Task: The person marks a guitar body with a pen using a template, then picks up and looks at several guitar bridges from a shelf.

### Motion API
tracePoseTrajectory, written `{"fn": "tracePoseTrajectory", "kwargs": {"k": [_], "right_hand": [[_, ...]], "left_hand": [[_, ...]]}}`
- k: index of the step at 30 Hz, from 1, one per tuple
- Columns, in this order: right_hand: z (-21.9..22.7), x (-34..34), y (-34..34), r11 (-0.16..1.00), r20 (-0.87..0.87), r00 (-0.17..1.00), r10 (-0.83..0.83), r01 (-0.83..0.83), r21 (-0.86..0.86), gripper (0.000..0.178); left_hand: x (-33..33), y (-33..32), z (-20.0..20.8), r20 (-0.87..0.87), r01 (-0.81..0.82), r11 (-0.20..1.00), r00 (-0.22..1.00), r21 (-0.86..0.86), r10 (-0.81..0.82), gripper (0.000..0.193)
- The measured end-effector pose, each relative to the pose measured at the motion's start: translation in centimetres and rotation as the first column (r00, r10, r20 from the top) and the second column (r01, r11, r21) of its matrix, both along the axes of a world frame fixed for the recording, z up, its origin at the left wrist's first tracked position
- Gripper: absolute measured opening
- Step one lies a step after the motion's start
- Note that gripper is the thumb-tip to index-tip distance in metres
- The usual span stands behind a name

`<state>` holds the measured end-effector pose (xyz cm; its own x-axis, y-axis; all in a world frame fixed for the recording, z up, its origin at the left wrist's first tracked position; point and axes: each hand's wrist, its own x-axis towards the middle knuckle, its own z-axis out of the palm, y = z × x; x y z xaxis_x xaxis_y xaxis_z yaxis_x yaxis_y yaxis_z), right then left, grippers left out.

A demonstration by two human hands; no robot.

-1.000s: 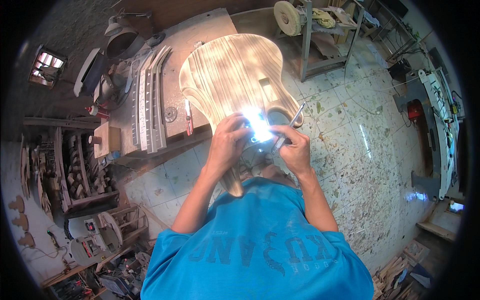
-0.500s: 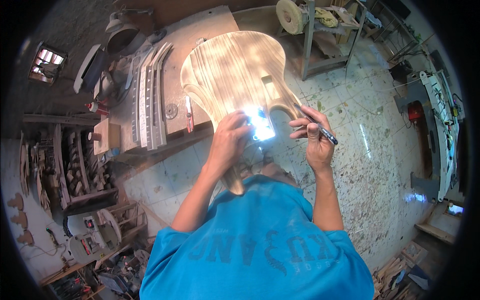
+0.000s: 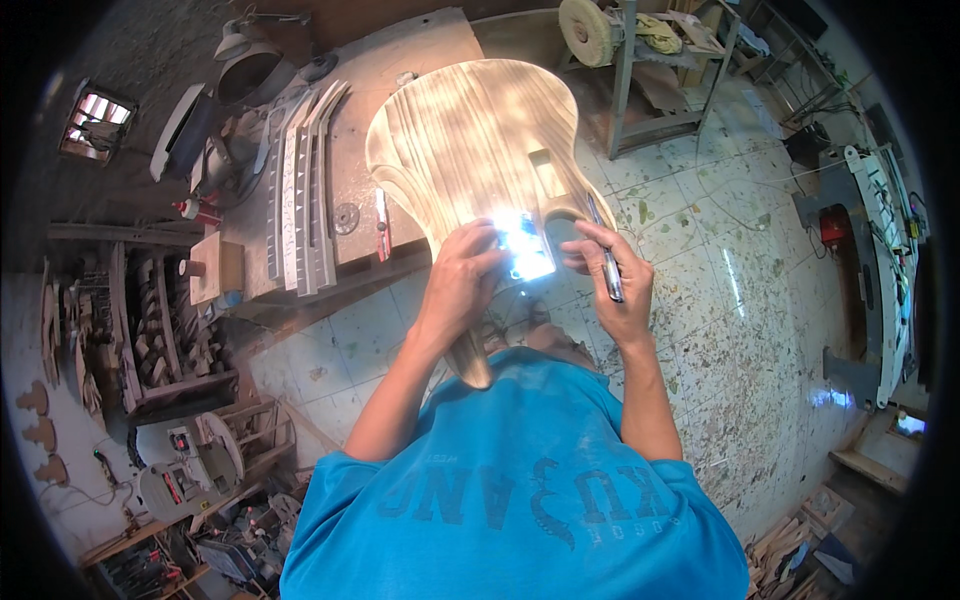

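Observation:
A pale wooden guitar body (image 3: 475, 140) with striped grain overhangs the workbench, one long horn pointing back toward my blue shirt. On its near part lies a small, brightly glaring rectangular plate (image 3: 528, 252), apparently shiny metal; the glare hides its detail. My left hand (image 3: 462, 272) grips this plate's left edge with bent fingers, over the wood. To the right of the plate, my right hand (image 3: 625, 285) holds a slim dark-and-silver pen (image 3: 612, 276) between thumb and fingers. The pen slants up to the left, beside the body's curved cutaway. A rectangular pocket (image 3: 546, 172) is cut above it.
The workbench (image 3: 430, 45) carries several long slotted strips (image 3: 300, 190), red-handled pliers (image 3: 382, 225) and a lamp (image 3: 250, 75). At the back right stands a metal frame with a round buffing wheel (image 3: 587, 32). Wood offcuts (image 3: 165, 330) fill a rack at left. Debris dots the tiled floor (image 3: 720, 300).
My right hand has moved left toward the plate, and the pen in it has turned more upright. My left hand stays on the plate. The whole view has shifted slightly.

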<state>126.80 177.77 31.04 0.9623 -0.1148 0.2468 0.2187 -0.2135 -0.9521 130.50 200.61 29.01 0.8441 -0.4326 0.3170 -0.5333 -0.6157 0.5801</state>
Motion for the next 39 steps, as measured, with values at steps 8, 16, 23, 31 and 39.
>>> {"fn": "tracePoseTrajectory", "kwargs": {"k": [8,16,23,31,39], "right_hand": [[-0.5,-0.3,-0.7,0.983,0.027,0.999,0.019,-0.024,0.182,0.037],[0.6,-0.5,-0.3,0.987,-0.051,0.998,0.022,-0.013,0.160,0.030],[0.6,-0.4,-0.6,0.996,-0.052,0.995,0.088,-0.087,0.024,0.023],[0.3,0.0,-0.4,0.999,-0.042,0.999,0.027,-0.029,-0.033,0.022],[-0.1,0.0,-0.9,0.999,-0.042,0.999,-0.009,0.010,0.038,0.024]], "left_hand": [[0.0,0.0,-0.3,0.001,-0.006,1.000,1.000,0.019,0.006,0.026],[0.0,0.1,-0.1,-0.018,0.003,1.000,1.000,0.008,-0.003,0.026],[0.0,0.1,-0.1,-0.030,0.009,1.000,1.000,0.014,-0.009,0.027],[0.0,0.0,0.3,-0.037,0.012,1.000,0.999,-0.022,-0.013,0.027],[0.0,0.0,0.3,-0.036,-0.004,1.000,0.999,0.007,0.005,0.027]]}}
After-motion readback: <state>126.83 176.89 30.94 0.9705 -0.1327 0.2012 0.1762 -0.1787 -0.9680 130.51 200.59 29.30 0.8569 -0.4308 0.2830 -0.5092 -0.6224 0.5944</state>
